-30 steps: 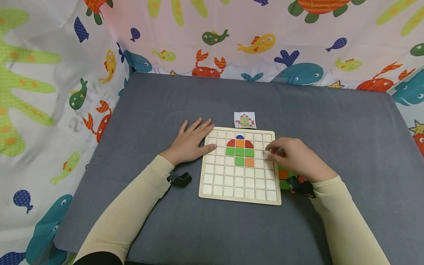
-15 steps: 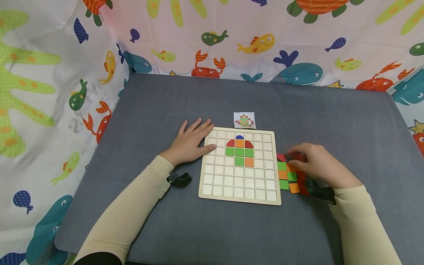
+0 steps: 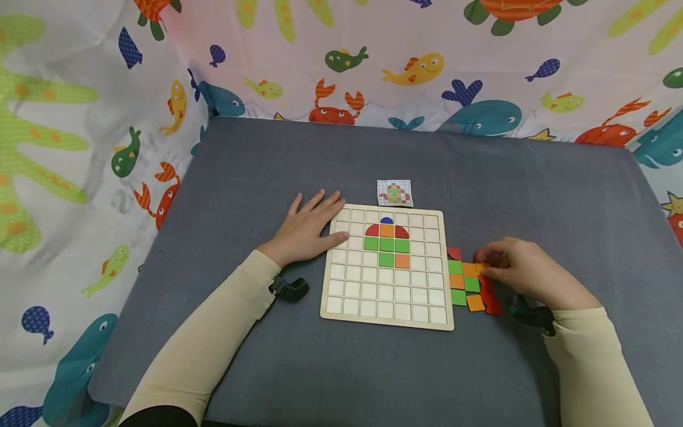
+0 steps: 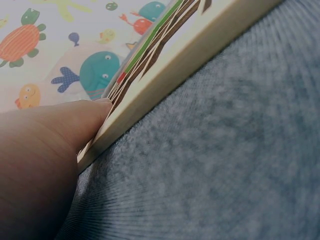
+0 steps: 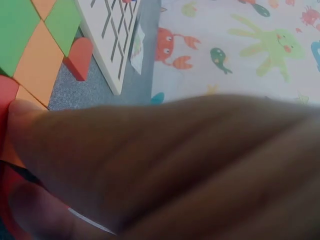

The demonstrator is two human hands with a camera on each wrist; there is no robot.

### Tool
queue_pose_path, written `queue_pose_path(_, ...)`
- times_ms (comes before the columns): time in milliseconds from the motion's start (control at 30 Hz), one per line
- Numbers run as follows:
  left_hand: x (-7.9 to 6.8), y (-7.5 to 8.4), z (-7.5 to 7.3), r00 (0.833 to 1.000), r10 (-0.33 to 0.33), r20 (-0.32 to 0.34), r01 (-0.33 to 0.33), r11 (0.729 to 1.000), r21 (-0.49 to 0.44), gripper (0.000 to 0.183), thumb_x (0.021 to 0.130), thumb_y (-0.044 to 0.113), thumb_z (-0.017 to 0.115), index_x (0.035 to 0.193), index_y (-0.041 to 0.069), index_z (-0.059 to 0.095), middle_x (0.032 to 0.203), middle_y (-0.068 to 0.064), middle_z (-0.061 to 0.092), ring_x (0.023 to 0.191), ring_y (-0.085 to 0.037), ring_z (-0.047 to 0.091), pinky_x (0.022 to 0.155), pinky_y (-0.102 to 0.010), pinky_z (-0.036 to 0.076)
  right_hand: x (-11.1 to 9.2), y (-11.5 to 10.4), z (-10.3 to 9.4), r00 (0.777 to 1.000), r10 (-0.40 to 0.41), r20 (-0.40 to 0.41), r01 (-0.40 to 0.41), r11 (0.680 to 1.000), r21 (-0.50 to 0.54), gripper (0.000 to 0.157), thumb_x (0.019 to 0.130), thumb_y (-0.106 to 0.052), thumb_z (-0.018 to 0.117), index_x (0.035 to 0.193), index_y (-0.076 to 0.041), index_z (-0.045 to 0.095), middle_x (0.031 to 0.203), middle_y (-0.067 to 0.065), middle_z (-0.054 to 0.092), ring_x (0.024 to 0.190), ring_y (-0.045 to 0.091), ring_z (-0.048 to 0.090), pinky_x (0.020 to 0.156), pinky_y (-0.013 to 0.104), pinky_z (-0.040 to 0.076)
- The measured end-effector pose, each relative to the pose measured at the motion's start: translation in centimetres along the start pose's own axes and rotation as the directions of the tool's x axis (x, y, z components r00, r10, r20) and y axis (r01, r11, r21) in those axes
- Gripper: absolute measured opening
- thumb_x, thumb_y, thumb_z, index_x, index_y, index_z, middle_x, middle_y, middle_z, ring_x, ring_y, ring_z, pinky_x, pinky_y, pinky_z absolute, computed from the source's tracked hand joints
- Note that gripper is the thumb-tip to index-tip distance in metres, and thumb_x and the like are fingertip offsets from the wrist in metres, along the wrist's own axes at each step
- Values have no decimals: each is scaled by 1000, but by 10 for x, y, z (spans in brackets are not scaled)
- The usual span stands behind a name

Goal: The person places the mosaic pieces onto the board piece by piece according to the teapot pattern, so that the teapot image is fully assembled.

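Observation:
My left hand lies spread at the upper left of a wooden grid board, thumb on its edge. In the left wrist view the thumb touches the board's side. Coloured pieces sit in the board's cells: a blue half-round piece, red curved pieces, green squares and orange squares. Right of the board, my right hand pinches an orange square tile at the corner of a tile group. Its fingers partly hide that tile.
Beside the board's right edge lie loose green tiles, orange tiles, red pieces and a separate red piece. A small printed pattern card lies behind the board. The grey table meets a sea-animal cloth.
My right hand has moved from above the board's right side over to the loose tiles, reaching the orange tile at their far corner. My left hand and the board's pieces stay put.

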State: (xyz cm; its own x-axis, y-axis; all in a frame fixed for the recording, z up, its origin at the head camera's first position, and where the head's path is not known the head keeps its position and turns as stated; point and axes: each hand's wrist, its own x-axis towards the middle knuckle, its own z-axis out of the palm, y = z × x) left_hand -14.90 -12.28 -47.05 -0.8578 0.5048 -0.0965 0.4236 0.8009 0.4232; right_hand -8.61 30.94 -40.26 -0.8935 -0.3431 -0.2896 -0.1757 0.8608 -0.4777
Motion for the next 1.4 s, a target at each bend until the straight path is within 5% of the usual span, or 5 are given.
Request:
queue_pose_path(467,-1,3,-3,1000,-2,1,2,1000,-11,83,103,71,45,170,27,23,176,8,14,164,-19,2,127,-57,-12,2,-1,1,998,51,32,-51,999,1,17,92,-15,82,97,-4,71,86,3,67,75,18,57,65,33,49)
queue_pose_path(967,-1,3,-3,1000,-4,5,4,1000,-8,83,103,72,44,170,28,22,176,9,14,164,-18,2,127,-56,-13,3,-13,-7,1000,-4,-27,4,1000,-30,12,95,-16,80,97,-6,73,80,-1,67,72,16,59,62,30,51)
queue_pose_path(1400,-1,4,-3,1000,-5,5,5,1000,-6,82,103,71,45,170,28,22,176,9,14,164,-18,2,128,-56,-13,25,-51,-5,1000,-16,-19,16,1000,-2,11,98,-20,77,98,-10,73,85,2,67,74,20,58,65,35,50)
